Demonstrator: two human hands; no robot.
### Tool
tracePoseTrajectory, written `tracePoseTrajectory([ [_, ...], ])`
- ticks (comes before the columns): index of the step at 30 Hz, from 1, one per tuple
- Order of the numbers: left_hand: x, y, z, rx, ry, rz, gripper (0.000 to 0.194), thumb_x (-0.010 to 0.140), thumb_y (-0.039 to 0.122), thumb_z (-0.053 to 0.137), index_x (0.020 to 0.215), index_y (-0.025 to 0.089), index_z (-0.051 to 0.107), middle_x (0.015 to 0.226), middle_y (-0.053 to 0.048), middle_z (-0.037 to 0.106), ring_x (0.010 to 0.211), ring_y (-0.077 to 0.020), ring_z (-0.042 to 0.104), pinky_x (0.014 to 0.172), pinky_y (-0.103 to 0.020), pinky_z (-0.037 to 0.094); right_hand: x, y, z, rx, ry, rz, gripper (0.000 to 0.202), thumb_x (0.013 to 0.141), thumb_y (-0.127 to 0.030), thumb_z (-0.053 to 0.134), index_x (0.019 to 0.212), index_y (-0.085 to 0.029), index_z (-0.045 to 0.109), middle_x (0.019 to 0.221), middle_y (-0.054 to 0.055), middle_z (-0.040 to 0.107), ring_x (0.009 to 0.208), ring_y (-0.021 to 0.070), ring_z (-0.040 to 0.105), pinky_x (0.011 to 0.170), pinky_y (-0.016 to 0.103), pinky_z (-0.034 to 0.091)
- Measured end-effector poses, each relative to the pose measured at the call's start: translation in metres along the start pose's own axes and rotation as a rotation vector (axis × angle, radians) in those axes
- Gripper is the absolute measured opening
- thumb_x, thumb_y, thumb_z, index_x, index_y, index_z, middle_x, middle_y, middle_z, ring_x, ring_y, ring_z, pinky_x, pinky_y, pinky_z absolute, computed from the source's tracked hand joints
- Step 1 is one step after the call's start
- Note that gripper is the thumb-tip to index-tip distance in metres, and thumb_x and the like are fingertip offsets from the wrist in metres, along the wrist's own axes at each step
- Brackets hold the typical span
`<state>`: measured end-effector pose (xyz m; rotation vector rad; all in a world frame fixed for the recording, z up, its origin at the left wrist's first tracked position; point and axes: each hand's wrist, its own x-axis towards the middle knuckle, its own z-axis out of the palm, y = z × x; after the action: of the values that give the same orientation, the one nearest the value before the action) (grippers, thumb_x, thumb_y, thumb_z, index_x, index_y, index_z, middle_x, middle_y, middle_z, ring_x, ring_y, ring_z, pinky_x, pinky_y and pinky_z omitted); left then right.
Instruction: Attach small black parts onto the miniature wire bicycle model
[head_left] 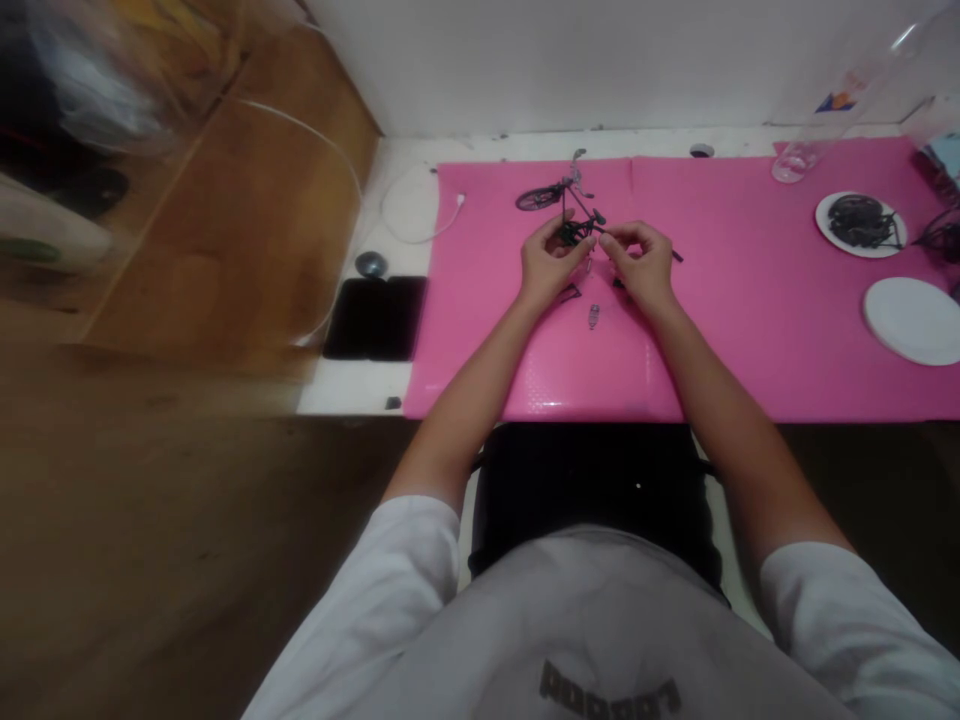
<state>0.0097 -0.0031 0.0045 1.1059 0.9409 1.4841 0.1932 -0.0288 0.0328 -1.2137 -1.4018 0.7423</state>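
A small dark model bicycle stands over the pink mat, its one visible wheel pointing to the left and its handlebar toward the wall. My left hand is closed around its lower frame, thumb and fingers pinching near the pedals. Close against it, my right hand is closed in a pinch at the bicycle's rear end. A thin dark rod sticks out past the right hand's outer side and seems to run through its fingers. Below the hands lie a small dark frame-like part and a small grey part.
The pink mat covers most of the white table. To the right are a white plate with dark parts, a white round plate or lid and a clear bottle. A black flat object and white cable lie left.
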Motion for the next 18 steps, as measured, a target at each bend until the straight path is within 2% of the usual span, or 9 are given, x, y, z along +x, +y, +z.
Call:
tracePoseTrajectory([
  [3,0.002,-0.002,-0.001,-0.015,0.004,-0.023,0.098,0.050,0.065,0.121,0.135,0.026,0.091,0.130,-0.012,0.091,0.136,-0.0371,0.085,0.129,-0.054,0.066,0.000,0.000,0.001,0.003,-0.001,0.004,0.069,0.078,-0.093,0.097,0.099,-0.029,0.085,0.103,0.008,0.084,0.109,0.0319,0.080,0.099,0.050,0.072],
  [7,0.007,-0.009,-0.005,-0.031,-0.015,-0.012,0.090,0.053,0.063,0.120,0.131,0.026,0.092,0.128,-0.011,0.092,0.133,-0.0352,0.086,0.129,-0.054,0.066,0.000,0.003,0.002,0.027,-0.014,-0.003,0.071,0.077,-0.094,0.097,0.100,-0.027,0.086,0.103,0.009,0.084,0.105,0.0298,0.080,0.099,0.048,0.072],
  [10,0.010,-0.014,-0.005,-0.051,-0.018,-0.011,0.090,0.053,0.064,0.120,0.129,0.025,0.092,0.129,-0.010,0.093,0.138,-0.0363,0.085,0.132,-0.056,0.064,0.002,0.007,0.002,0.015,-0.023,-0.017,0.078,0.076,-0.099,0.093,0.101,-0.026,0.085,0.104,0.010,0.085,0.104,0.0293,0.080,0.098,0.048,0.073],
  [15,0.010,-0.016,-0.006,-0.059,-0.032,-0.022,0.088,0.056,0.064,0.119,0.128,0.021,0.091,0.143,-0.015,0.089,0.149,-0.0405,0.079,0.136,-0.057,0.059,0.004,0.015,0.003,-0.009,0.028,-0.054,0.091,0.071,-0.113,0.081,0.097,-0.026,0.083,0.098,0.010,0.084,0.093,0.0268,0.078,0.091,0.048,0.073],
  [18,0.009,-0.015,-0.006,-0.065,-0.053,-0.028,0.083,0.061,0.063,0.118,0.127,0.021,0.091,0.144,-0.015,0.088,0.150,-0.0406,0.078,0.137,-0.059,0.059,0.004,0.017,0.003,-0.002,0.037,-0.045,0.088,0.072,-0.110,0.083,0.094,-0.025,0.081,0.094,0.009,0.083,0.088,0.0251,0.077,0.088,0.046,0.072],
])
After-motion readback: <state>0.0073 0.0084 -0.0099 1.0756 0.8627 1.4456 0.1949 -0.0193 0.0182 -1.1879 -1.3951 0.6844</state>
